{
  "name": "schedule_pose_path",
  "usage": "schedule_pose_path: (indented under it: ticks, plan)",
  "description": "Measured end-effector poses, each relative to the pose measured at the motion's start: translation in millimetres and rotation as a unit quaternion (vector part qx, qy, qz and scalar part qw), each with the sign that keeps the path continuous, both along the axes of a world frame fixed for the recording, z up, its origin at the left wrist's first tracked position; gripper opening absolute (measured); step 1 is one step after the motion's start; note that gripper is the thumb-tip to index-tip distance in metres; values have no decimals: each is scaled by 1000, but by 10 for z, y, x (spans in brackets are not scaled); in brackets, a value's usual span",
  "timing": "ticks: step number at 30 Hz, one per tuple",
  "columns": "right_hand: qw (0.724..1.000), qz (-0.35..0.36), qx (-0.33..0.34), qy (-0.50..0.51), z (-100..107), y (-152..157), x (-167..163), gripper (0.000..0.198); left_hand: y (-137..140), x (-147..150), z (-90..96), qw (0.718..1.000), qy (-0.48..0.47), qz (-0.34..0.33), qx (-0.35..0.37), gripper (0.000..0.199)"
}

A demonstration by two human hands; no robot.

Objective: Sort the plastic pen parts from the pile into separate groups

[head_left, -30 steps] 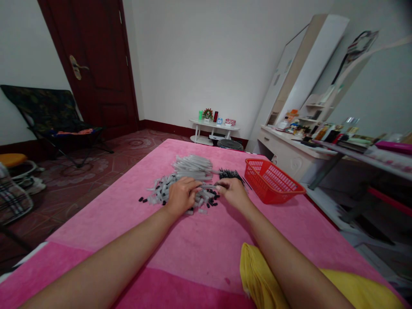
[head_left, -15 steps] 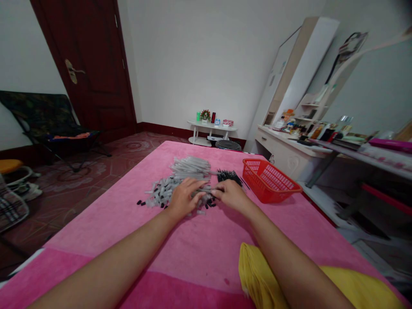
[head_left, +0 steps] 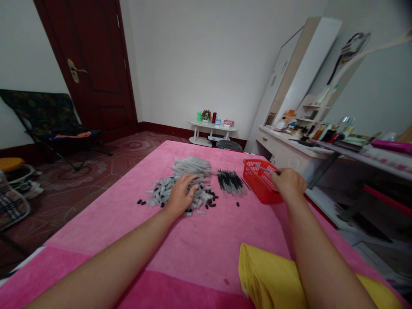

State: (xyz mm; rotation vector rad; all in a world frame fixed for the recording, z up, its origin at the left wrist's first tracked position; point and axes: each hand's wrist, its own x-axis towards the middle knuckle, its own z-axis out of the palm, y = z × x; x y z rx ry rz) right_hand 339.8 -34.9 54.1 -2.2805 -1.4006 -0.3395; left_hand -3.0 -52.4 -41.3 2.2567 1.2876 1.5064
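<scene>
My right hand (head_left: 291, 184) pinches one end of a slim pen (head_left: 264, 169), pale with a dark end, and holds it over the red plastic basket (head_left: 264, 195). My left hand (head_left: 180, 194) rests on a heap of clear pen caps (head_left: 161, 191) with its fingers apart, holding nothing. Behind that heap lies a stack of translucent pen barrels (head_left: 191, 165). Black-tipped pen refills (head_left: 231, 182) lie in a bundle between the heap and the basket. Small black plugs (head_left: 212, 195) are scattered among the caps, and a single one sits apart to the right.
A pink cloth (head_left: 193, 249) covers the table. Folded yellow fabric (head_left: 270, 274) lies near me under my right forearm. On the right stands a white dressing table (head_left: 286, 148) crowded with bottles. A folding chair (head_left: 48, 116) and a door are on the left.
My right hand has moved right, from beside my left hand to over the basket, carrying the pen. My left hand stays over the caps. The refill bundle is now uncovered.
</scene>
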Motion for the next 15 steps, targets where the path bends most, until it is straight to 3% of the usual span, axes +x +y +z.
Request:
schedule_pose_path:
  ticks: [3, 6, 8, 11, 15]
  plan:
    - [1000, 3, 11, -21, -58, 28, -96, 39, 4, 3, 1, 1000, 2, -3, -3, 24]
    - [985, 134, 87, -62, -121, 34, -360, 35, 16, -2, -15, 1000, 5, -7, -4, 22]
    - [964, 240, 98, -52, -200, 30, -589, 30, 23, -6, -24, 1000, 12, -8, -5, 21]
    - [928, 368, 48, -21, -373, 10, -948, 22, 35, -14, -26, 1000, 19, -6, -7, 21]
    - [866, 500, 14, -10, -596, -31, -1323, 33, 50, -20, -19, 1000, 21, -1, -13, 20]
